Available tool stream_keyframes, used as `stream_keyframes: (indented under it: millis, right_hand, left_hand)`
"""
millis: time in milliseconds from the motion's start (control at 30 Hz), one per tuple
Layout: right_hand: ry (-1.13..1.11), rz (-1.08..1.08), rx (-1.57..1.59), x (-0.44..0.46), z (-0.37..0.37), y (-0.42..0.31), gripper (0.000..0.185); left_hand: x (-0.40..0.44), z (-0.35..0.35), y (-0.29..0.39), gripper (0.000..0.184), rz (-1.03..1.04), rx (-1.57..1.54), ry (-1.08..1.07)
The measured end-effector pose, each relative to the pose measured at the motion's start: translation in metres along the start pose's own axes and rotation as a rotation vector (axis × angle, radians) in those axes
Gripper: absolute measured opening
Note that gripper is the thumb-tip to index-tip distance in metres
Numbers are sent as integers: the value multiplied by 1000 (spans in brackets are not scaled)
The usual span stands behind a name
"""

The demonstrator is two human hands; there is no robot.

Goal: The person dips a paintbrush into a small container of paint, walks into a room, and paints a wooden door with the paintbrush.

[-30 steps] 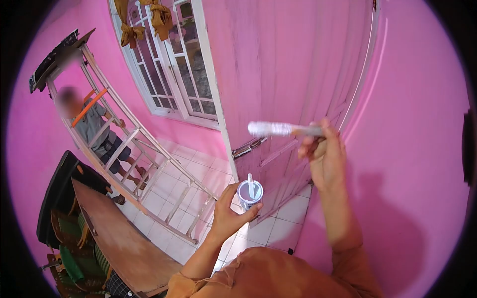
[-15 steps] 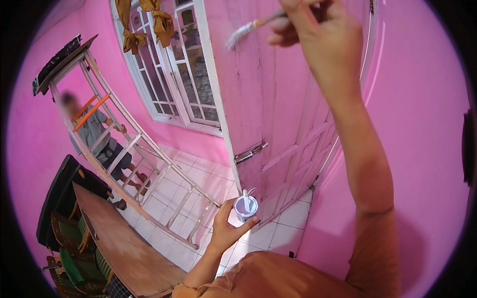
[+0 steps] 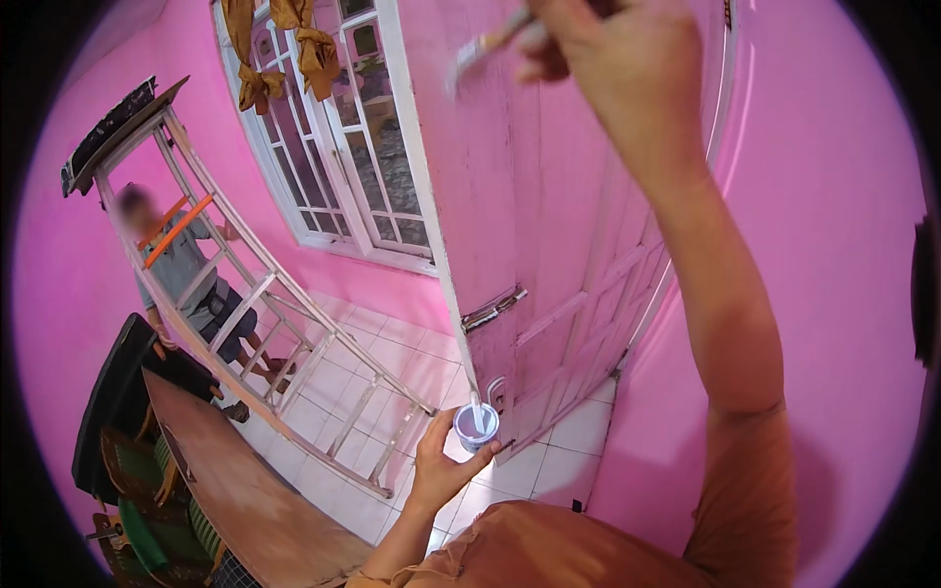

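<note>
Right hand (image 3: pixel 613 49) holding a brush (image 3: pixel 472 64) up at a pink door (image 3: pixel 559 225); left hand (image 3: pixel 441 470) holding a small pot (image 3: pixel 477 439)

The right hand is reaching high, its fingers closing around the brush handle; the bristles are pointing left toward the door's upper part, blurring too much to tell whether they are touching it. Lower and to its left, the left hand is gripping the pot between thumb and fingers, the mouth facing up; a pale stick (image 3: pixel 477 412) is standing in it, with whitish paint showing inside.

Just beyond the left hand, the door is standing, a metal latch (image 3: pixel 495 308) showing on it above the pot; a pink wall (image 3: pixel 833 225) is rising right of the right hand. Left of the left hand, a brown board (image 3: pixel 235 470) is leaning near green-cushioned chairs (image 3: pixel 147 490); farther off, a ladder (image 3: pixel 245 302) is standing, a person (image 3: pixel 184 269) standing behind it; beyond the left hand, a white-framed window (image 3: pixel 368 137) is carrying knotted brown cloths (image 3: pixel 319 67).
</note>
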State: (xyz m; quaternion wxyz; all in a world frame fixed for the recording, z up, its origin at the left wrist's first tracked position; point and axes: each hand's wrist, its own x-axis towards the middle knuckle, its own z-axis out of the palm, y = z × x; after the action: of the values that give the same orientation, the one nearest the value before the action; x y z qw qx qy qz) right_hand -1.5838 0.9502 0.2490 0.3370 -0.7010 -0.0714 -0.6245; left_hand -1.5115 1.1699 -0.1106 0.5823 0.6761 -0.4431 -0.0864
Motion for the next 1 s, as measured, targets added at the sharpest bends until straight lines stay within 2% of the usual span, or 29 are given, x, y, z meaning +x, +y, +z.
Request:
stream_keyframes:
  millis: [100,167,233,300,467,567,700,767,800,933,1000]
  right_hand:
    - [8,-52,105,9,-10,-21,34]
    - [6,37,-82,-5,-16,-23,32]
    - [-66,78,-97,-21,-15,-20,33]
    - [-171,267,-127,-34,-10,-5,38]
    - [-87,57,-99,-2,2,-3,40]
    - [4,-150,-56,31,0,-34,35]
    - [28,147,-214,18,-20,-54,36]
    - [-99,157,-168,-9,-31,-8,39]
    - [-155,248,-190,-22,-33,1,39]
    - [-122,249,-120,-24,-29,27,40]
    - [-19,123,-31,-4,-25,23,41]
  left_hand:
    - [-2,0,-3,54,10,32,-12]
    - [-3,0,-5,55,-3,48,-14]
    - [-4,-2,1,55,-7,73,-11]
    - [-5,-3,2,55,-8,102,-10]
    - [-8,1,-8,56,-15,2,-3]
    - [-10,3,-7,56,6,-2,18]
    - [-15,4,-12,56,2,35,5]
    - [-18,5,-16,55,-1,13,25]
    - [-19,5,-16,55,0,12,28]
    - [-20,4,-18,55,-3,24,19]
    - [-21,4,-21,55,-8,23,12]
